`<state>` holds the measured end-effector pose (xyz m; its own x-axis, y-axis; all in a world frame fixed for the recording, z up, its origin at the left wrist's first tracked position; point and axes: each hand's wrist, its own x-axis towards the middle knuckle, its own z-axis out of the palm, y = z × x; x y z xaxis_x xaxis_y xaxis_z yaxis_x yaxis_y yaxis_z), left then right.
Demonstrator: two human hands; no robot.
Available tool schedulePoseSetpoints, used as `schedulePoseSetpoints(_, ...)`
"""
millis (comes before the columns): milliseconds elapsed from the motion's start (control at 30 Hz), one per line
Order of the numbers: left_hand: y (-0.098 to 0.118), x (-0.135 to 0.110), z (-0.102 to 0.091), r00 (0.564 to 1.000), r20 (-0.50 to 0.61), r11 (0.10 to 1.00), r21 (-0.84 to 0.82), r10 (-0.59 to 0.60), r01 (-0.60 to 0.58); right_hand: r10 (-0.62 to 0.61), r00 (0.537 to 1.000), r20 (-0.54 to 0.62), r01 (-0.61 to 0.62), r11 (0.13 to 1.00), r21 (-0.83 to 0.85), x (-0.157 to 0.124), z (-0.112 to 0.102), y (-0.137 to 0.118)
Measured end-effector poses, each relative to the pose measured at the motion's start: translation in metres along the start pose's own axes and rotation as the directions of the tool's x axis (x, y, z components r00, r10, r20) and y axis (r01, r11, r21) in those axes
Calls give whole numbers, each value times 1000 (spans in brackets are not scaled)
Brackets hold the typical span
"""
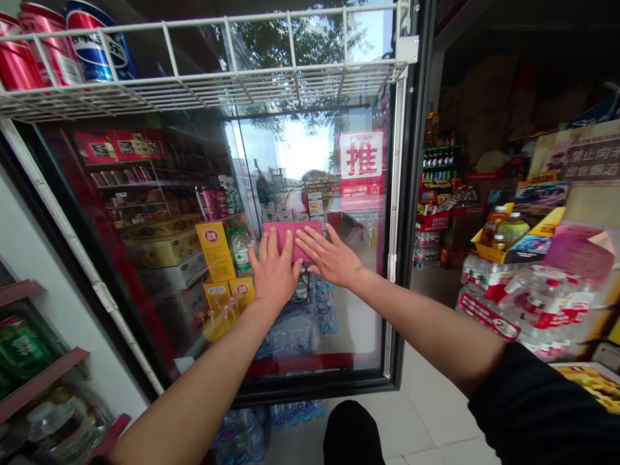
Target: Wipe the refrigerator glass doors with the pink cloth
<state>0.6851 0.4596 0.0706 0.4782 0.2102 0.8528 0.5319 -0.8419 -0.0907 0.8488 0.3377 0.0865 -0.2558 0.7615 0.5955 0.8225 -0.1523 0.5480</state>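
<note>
A pink cloth (290, 236) lies flat against the glass of an open fridge door (310, 194). My left hand (274, 270) presses on the cloth's lower left part, fingers stretched out and slightly apart. My right hand (329, 256) lies over its right part, fingers spread flat and pointing left. Both forearms reach up from the bottom of the view. The glass mirrors the shop and the street behind me.
A white wire shelf (203, 77) with red and blue cans (58, 45) runs overhead. Fridge shelves (43, 368) are at the left. Shrink-wrapped bottle packs (523, 303) and stacked goods stand at the right. Water bottle packs (252, 433) sit on the tiled floor below.
</note>
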Motion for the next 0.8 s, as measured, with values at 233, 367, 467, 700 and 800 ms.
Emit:
schedulePoseSetpoints(233,44,11,6,999,-34,996,-83,34,-37,73,994,85,-68,996,-64,-37,-24,23)
schedulePoseSetpoints(367,69,17,9,998,-46,992,-116,44,-49,122,988,91,-114,990,-86,-57,-34,33)
schedulePoseSetpoints(467,85,22,9,998,-39,989,-140,47,-52,162,982,95,-152,983,-99,-69,-41,38)
schedulePoseSetpoints(700,119,31,7,997,-23,980,-184,79,-82,274,960,59,-261,951,-167,-88,-56,41)
schedulePoseSetpoints(800,135,34,8,996,-10,975,-206,86,-86,326,943,66,-307,929,-206,-98,-61,43)
